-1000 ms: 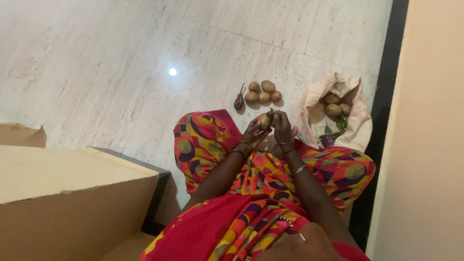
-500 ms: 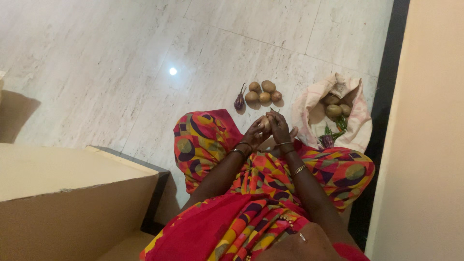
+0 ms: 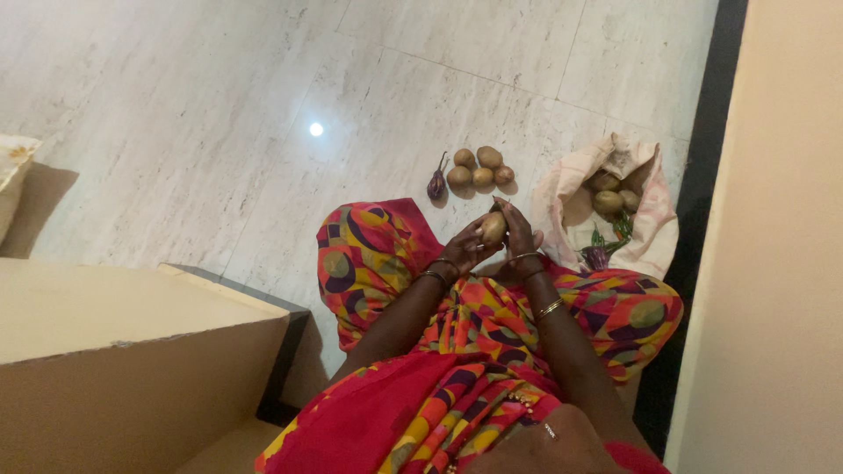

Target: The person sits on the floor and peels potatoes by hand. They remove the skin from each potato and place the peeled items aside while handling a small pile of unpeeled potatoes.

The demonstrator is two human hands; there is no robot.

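Potato [image 3: 493,227] held between both hands, bare floor [image 3: 219,132] wide beyond.

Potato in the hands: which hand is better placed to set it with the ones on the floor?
Probably the right hand: it wraps the potato and sits just below the floor pile.

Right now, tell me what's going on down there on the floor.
A person sits on the marble floor in a bright patterned garment, holding one brown potato between the left hand and right hand. Just ahead lie a small pile of potatoes and a purple eggplant. To the right, an open cloth bag holds more potatoes and some green vegetables.
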